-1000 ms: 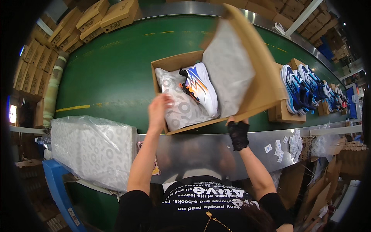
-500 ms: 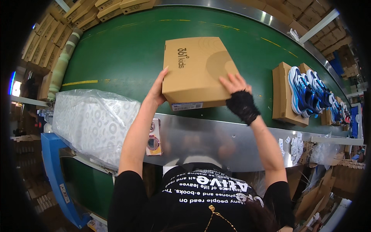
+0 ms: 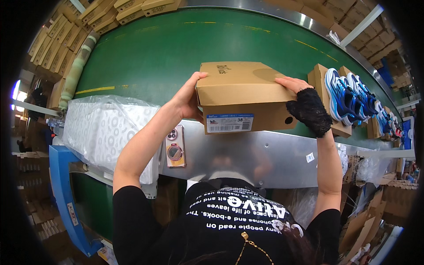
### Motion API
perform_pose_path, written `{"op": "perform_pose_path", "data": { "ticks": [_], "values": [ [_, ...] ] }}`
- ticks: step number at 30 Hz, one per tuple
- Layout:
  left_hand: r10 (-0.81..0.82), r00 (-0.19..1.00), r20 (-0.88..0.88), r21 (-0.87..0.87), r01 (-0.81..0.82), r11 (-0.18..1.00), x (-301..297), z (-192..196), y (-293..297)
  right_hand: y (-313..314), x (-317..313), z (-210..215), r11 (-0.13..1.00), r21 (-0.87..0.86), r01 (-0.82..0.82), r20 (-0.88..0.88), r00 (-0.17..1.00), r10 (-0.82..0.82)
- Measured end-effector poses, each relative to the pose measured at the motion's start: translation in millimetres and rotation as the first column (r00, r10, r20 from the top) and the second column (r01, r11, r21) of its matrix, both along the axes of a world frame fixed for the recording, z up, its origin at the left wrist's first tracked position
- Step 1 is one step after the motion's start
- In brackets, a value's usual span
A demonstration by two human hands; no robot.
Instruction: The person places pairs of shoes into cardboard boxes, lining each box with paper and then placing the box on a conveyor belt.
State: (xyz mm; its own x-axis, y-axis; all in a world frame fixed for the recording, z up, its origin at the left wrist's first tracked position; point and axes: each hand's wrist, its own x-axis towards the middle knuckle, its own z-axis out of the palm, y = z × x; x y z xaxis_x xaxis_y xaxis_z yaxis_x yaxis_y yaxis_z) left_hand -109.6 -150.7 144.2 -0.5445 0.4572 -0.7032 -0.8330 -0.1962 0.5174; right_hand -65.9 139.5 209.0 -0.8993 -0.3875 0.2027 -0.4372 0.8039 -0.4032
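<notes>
A brown cardboard shoebox (image 3: 245,93) is held between my two hands over the near edge of the green conveyor belt (image 3: 168,48). Its lid is on, and the side with a blue and white label (image 3: 229,123) and a round hole faces me. My left hand (image 3: 191,96) grips the box's left end, thumb on the lid and fingers lower down the side. In a black fingerless glove, my right hand (image 3: 307,104) clasps the right end with its fingers over the lid. The box's underside and contents are hidden.
Blue and white sneakers (image 3: 338,95) sit on boxes along the belt at right. Wrapping paper in clear plastic (image 3: 106,137) lies at left, beside a phone (image 3: 175,148) on the metal edge (image 3: 212,152). A blue frame (image 3: 66,190) stands at lower left; stacked shoeboxes (image 3: 53,42) are beyond.
The shoebox has tipped and moved slightly right, so its labelled side now shows fully. My right hand has shifted from the lid's near right corner to the right end.
</notes>
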Motion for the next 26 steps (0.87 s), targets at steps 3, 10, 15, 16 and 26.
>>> {"op": "perform_pose_path", "data": {
  "ticks": [3,10,15,16,26],
  "values": [
    [0.098,0.995,-0.028,-0.029,-0.099,0.995,14,3,3,9,12,-14,0.999,-0.011,-0.044,-0.104,0.994,0.042],
    [0.502,0.752,-0.426,0.195,-0.466,0.863,88,-18,-27,27,72,-59,0.96,-0.233,0.158,-0.44,0.863,-0.249],
    [0.792,0.454,-0.409,0.228,-0.789,0.57,162,-1,-67,127,130,-177,0.824,0.002,0.567,-0.067,0.822,-0.566],
    [0.806,0.435,-0.402,0.21,-0.813,0.544,158,9,-61,151,142,-217,0.754,0.129,0.644,-0.072,0.764,-0.641],
    [0.909,-0.2,-0.365,0.179,-0.974,-0.142,315,34,-144,190,113,-320,-0.124,-0.797,0.591,0.359,0.629,0.69]
  ]
}}
